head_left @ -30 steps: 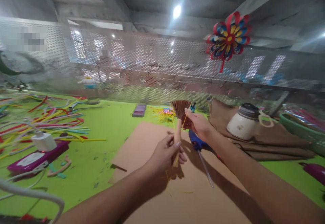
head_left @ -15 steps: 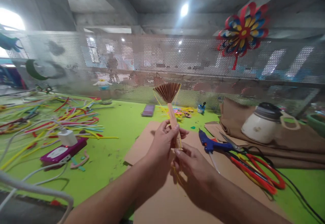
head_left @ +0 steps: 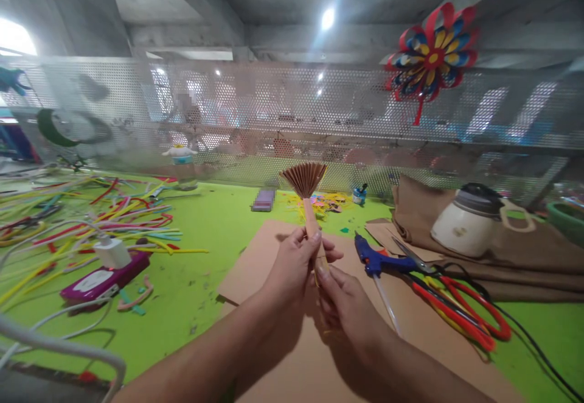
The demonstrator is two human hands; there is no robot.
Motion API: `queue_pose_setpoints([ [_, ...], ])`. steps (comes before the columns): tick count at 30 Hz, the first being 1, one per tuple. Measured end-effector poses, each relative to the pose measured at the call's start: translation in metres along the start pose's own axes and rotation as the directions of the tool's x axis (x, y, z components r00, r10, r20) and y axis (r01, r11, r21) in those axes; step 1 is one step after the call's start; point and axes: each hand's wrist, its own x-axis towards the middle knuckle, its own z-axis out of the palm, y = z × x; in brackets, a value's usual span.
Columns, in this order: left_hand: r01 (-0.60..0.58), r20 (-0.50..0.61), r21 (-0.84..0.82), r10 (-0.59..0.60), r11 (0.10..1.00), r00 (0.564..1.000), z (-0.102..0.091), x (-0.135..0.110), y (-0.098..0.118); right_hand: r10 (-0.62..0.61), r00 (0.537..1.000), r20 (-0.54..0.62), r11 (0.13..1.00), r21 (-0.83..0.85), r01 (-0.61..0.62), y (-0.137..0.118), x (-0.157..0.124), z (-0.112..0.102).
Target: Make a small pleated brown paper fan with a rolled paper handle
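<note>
My left hand (head_left: 294, 263) is closed around a wooden stick (head_left: 311, 219) that stands upright and carries a pleated brown paper fan (head_left: 304, 177) at its top. My right hand (head_left: 344, 305) sits just below and to the right of the left, its fingertips pinched at the lower end of the stick, where a thin yellow strand shows. Both hands hover above a brown cardboard sheet (head_left: 274, 248) lying on the green table (head_left: 205, 232).
A blue glue gun (head_left: 378, 260) and red-handled scissors (head_left: 456, 305) lie to the right on the cardboard. A white jug (head_left: 469, 223) rests on brown cloth further right. Coloured strips (head_left: 91, 220), a white charger on a purple device (head_left: 107, 272) and cables lie left. Mesh fence with pinwheel (head_left: 431, 47) behind.
My right hand came down from beside the fan head to the stick's lower end, below my left hand. The view swung slightly, bringing the scissors into sight.
</note>
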Motion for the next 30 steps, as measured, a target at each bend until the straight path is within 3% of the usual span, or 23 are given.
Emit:
queue_pose_setpoints([
  [3,0.006,-0.018,-0.024,-0.006,1.0,1.0,-0.003,0.002,0.002,0.015,1.0,-0.017,0.999,-0.041,-0.016,0.006,-0.003,0.003],
  [6,-0.009,-0.011,-0.046,0.009,0.999,1.0,-0.003,0.001,0.005,0.055,0.998,0.003,0.997,0.045,-0.055,0.005,-0.007,0.005],
  [12,-0.009,0.142,-0.145,0.03,0.989,0.989,-0.002,0.0,0.01,0.095,0.99,0.105,0.967,0.226,-0.117,-0.006,-0.011,-0.003],
  [14,-0.024,0.109,-0.121,0.037,0.992,0.993,-0.002,0.001,0.009,0.091,0.994,0.052,0.982,0.164,-0.098,-0.005,-0.011,-0.006],
  [17,-0.039,-0.019,0.038,0.039,0.999,0.999,-0.002,0.002,0.005,0.007,0.995,-0.099,0.999,-0.045,-0.011,0.001,-0.009,-0.008],
  [19,-0.055,-0.086,0.119,0.066,0.991,0.994,-0.002,0.002,0.003,-0.047,0.989,-0.139,0.992,-0.123,0.03,0.005,-0.007,-0.008],
  [24,-0.098,-0.117,0.192,0.122,0.976,0.986,-0.003,0.003,0.002,0.02,0.999,-0.047,1.0,-0.01,-0.02,0.004,-0.009,-0.003],
  [30,-0.11,-0.093,0.152,0.126,0.982,0.988,0.002,-0.002,0.005,0.057,0.992,0.108,0.97,0.229,-0.081,0.0,-0.014,0.0],
])
